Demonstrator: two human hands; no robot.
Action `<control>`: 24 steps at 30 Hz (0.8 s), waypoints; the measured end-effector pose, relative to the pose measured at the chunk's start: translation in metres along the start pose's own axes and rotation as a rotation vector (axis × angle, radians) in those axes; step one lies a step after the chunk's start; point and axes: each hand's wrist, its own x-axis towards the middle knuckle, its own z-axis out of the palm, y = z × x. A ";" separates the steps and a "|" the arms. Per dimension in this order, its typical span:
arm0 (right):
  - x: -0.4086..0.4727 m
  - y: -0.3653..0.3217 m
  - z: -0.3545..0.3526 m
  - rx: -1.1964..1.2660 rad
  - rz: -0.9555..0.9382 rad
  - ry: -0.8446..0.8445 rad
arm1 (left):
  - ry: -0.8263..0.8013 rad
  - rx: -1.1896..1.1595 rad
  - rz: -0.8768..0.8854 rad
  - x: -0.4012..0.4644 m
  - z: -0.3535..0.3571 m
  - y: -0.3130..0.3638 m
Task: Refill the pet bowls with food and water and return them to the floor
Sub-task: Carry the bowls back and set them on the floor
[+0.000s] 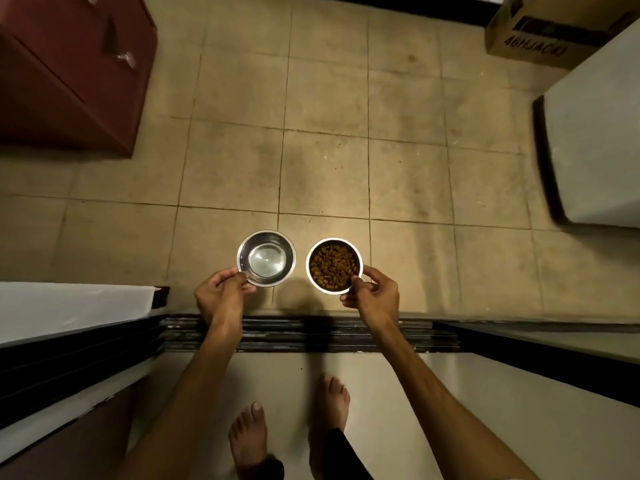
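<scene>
Water bowl (266, 258): stainless steel, shallow, clear water inside, level. It sits left of the food bowl (334, 265), the two near each other but apart. Food bowl: same steel type, filled with brown kibble (332, 266) nearly to the rim.

Grip state: left hand (221, 296) pinches the near rim of the water bowl, thumb on top, fingers curled below. Right hand (372, 294) pinches the near rim of the food bowl the same way.

Both bowls are over the tiled floor (325, 161), just beyond the dark door track (311, 336); cannot tell whether they are already resting on the tiles.

Handling judgement: steel is rigid and not fragile, but smooth and probably slippery if wet. A one-sided rim pinch lets a loaded bowl tip. Water will slosh; keep it level and lower slowly. Kibble is light and loose, and spills only on tilt.

Beyond the bowls: red cabinet (69, 74) far left, cardboard box (540, 32) far right.
</scene>
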 end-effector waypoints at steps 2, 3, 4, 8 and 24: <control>0.024 0.020 0.011 -0.007 0.006 -0.002 | -0.003 -0.002 0.005 0.022 0.009 -0.025; 0.035 0.029 0.017 -0.006 0.007 -0.003 | -0.005 0.000 0.012 0.032 0.013 -0.036; 0.045 0.036 0.021 -0.003 0.009 -0.002 | -0.004 -0.005 0.018 0.041 0.016 -0.045; 0.083 0.068 0.042 0.009 0.021 -0.012 | -0.002 0.017 0.030 0.079 0.028 -0.084; 0.167 0.175 0.089 -0.088 0.091 -0.004 | 0.014 0.022 -0.079 0.175 0.062 -0.177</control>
